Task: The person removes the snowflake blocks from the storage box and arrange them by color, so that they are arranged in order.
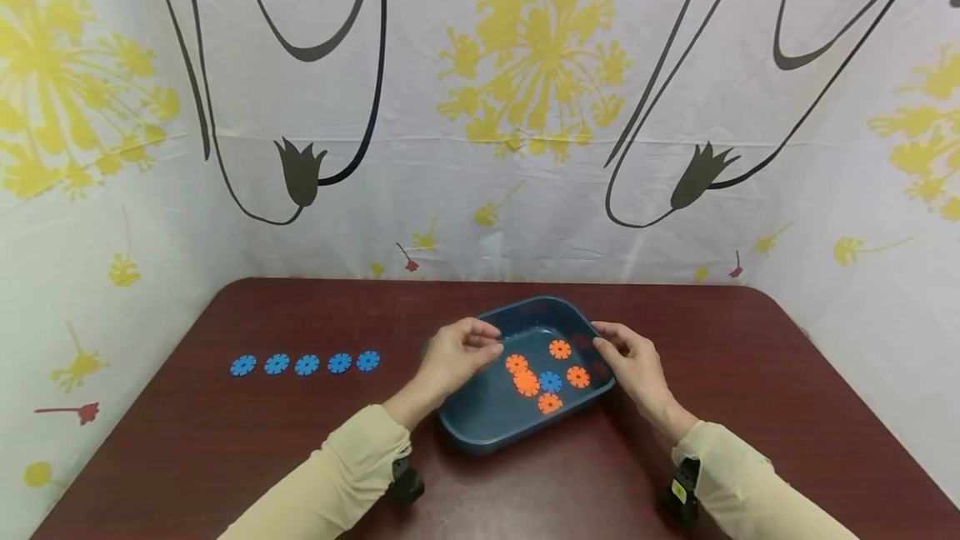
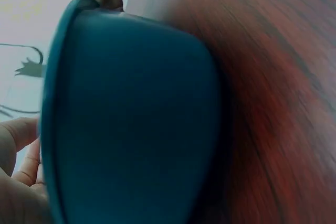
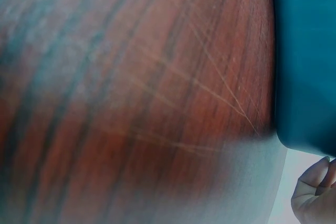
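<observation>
A dark blue tray (image 1: 480, 423) stands at a slant on the table, with several orange notched plastic discs (image 1: 559, 349) and one blue notched disc (image 1: 551, 382) in it. Some orange discs overlap. My left hand (image 1: 457, 352) is over the tray's left part, its fingers loosely bent with a gap to the thumb and no disc visible between them. At the right end, my right hand (image 1: 633, 361) grips the rim, thumb and fingertips close together there. The tray's outer wall (image 2: 131, 114) fills much of the left wrist view and edges into the right wrist view.
To the left, several blue notched discs (image 1: 307, 365) lie in a spaced row on the reddish-brown table (image 1: 300, 448). Behind the table and along both sides hangs a white cloth (image 1: 510, 215) with printed flowers.
</observation>
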### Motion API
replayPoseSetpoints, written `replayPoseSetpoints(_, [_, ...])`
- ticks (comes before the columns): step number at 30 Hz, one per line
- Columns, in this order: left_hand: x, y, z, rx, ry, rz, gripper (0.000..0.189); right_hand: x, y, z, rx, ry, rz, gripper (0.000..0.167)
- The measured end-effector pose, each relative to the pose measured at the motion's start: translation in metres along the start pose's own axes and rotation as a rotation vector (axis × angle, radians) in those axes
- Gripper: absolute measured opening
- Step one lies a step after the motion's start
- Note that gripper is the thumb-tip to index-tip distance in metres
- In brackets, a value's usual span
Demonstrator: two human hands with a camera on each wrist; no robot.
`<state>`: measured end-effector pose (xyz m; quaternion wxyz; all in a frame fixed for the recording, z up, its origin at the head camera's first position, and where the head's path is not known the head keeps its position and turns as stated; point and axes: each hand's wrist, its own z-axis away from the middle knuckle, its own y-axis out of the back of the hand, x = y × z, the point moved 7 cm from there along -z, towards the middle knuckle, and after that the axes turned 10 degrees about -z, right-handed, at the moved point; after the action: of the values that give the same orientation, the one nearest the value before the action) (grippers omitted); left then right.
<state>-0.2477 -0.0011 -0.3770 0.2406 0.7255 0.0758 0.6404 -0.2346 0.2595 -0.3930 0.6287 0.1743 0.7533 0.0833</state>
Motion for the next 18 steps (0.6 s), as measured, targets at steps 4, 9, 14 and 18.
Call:
replayPoseSetpoints(4, [0.004, -0.018, -0.008, -0.044, 0.013, -0.013, 0.02, 0.0, 0.001, 0.0, -0.001, 0.0, -0.002, 0.031])
replayPoseSetpoints(9, [0.011, -0.038, -0.015, -0.091, 0.002, -0.045, 0.022, 0.0, 0.003, 0.0, 0.0, 0.011, -0.001, 0.032])
replayPoseSetpoints(14, [0.015, -0.055, -0.019, -0.129, -0.009, -0.102, 0.022, 0.001, 0.002, 0.0, 0.003, 0.001, -0.009, 0.03])
replayPoseSetpoints(18, [0.016, -0.065, -0.023, -0.142, -0.005, -0.138, 0.02, 0.001, 0.002, 0.0, 0.002, -0.004, -0.003, 0.032])
